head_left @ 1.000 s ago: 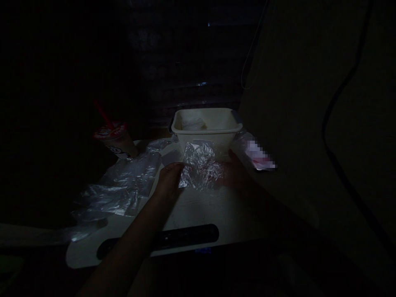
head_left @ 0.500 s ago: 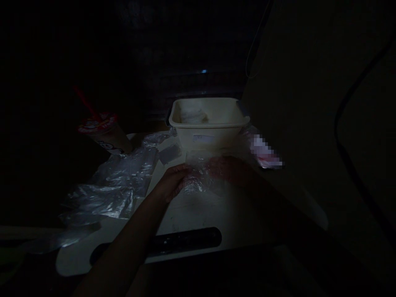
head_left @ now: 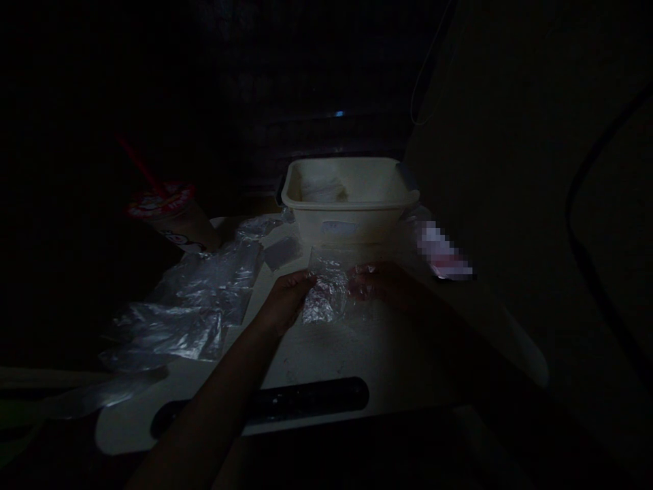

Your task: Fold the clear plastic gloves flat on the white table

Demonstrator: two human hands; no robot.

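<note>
Head view: you have one piece of clear plastic (head_left: 326,289) between your two hands, one cream tub (head_left: 352,224) beyond them, and one lidded cup (head_left: 178,228) with one red straw (head_left: 140,165). A heap of loose plastic (head_left: 186,327) lies to the left; you cannot count its sheets or bags in this dim light. One pixelated item (head_left: 446,255) is on the right.

The clear plastic lies just to the right of your left fingers (head_left: 307,278) and just to the left of your right fingers (head_left: 360,282), above the near part of the pale surface (head_left: 326,350). Whether its underside touches the surface, you cannot tell. Your left hand (head_left: 288,296) has its thumb and fingers closed on the left edge. Your right hand (head_left: 390,282) has its fingers curled, with the film over or against them; how firmly they grip, or how far they are open, you cannot tell.

The plastic is limp and crinkled, its upper edge toward the tub and its shiny lower part toward you. It shows no definite long axis.

The tub stands upright beyond both sets of fingers, with something whitish inside. The cup leans, beyond and well to the left of your left fingers. A black slot (head_left: 316,400) runs crosswise on your side of them.
</note>
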